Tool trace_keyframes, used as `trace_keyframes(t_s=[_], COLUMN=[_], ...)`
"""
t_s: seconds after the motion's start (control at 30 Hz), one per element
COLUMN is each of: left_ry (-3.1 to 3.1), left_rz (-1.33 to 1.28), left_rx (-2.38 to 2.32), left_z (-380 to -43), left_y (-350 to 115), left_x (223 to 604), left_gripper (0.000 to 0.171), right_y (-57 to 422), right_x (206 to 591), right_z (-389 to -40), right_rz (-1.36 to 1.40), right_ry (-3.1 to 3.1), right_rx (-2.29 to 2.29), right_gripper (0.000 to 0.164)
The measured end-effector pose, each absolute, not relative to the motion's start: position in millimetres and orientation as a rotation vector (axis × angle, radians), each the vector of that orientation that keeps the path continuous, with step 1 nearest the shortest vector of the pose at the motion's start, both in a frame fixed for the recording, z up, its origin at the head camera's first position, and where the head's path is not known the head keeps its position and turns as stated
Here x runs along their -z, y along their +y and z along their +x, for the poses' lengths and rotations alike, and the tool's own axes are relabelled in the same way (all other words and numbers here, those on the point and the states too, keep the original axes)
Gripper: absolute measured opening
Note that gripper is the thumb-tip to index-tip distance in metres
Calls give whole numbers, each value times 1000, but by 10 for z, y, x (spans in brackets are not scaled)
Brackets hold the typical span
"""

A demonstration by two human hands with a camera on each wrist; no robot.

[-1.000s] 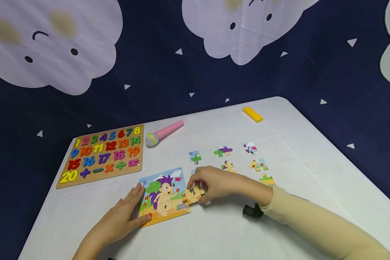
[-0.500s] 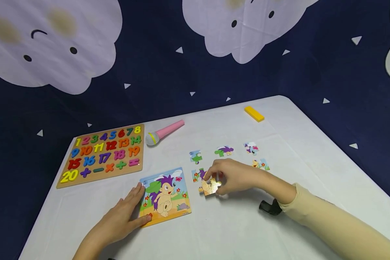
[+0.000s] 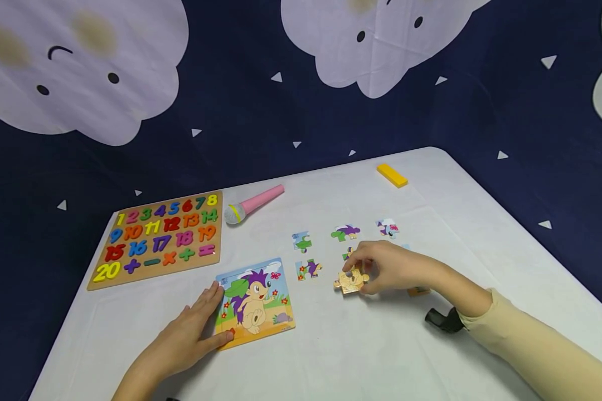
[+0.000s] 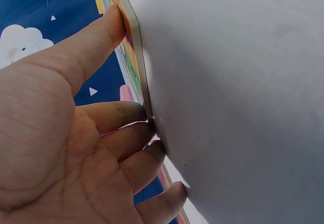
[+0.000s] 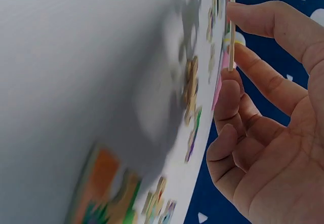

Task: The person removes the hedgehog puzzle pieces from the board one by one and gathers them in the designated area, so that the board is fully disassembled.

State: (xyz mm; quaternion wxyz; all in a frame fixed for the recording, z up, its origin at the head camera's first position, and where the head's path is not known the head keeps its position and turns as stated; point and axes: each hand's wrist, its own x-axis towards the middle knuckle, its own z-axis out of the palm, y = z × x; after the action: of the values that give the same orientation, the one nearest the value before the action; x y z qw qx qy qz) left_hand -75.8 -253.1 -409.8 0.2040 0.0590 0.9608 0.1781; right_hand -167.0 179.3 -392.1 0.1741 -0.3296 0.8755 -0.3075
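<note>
My left hand [image 3: 188, 331] rests at the left side of a hedgehog picture puzzle board [image 3: 256, 301]. Its thumb presses the lower corner, and the other fingertips touch the edge of the board [image 4: 137, 57] in the left wrist view. In my right hand [image 3: 398, 267], thumb and fingertips pinch a tan jigsaw piece [image 3: 351, 282], held above the table. The right wrist view has this jigsaw piece [image 5: 232, 36] edge-on. Loose jigsaw pieces lie around: a green one [image 3: 302, 241], a purple-and-red one [image 3: 308, 269] and several others, some partly hidden behind the right hand.
At the left lies a wooden number board [image 3: 155, 239] with coloured figures. Beside it is a pink toy microphone [image 3: 256, 204]. A yellow block [image 3: 392, 175] lies near the far edge of the white table [image 3: 331, 356]. A patterned dark blue cloth [image 3: 231, 122] hangs behind.
My right hand has moved right, away from the puzzle board, carrying the tan jigsaw piece. The purple-and-red piece has come fully into sight. My left hand has stayed on the board.
</note>
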Motion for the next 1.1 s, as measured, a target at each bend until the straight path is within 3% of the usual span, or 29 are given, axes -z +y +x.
trace_keyframes(t_s=[1.1], left_ry=[2682], left_rz=[185], left_rx=[-493], left_z=[-750], left_y=[-2544], left_x=[4102], left_gripper=[109], right_y=[2042], right_x=[4064], right_z=[-1564], right_rz=[-914], right_ry=[2461], right_rx=[846], right_gripper=[38])
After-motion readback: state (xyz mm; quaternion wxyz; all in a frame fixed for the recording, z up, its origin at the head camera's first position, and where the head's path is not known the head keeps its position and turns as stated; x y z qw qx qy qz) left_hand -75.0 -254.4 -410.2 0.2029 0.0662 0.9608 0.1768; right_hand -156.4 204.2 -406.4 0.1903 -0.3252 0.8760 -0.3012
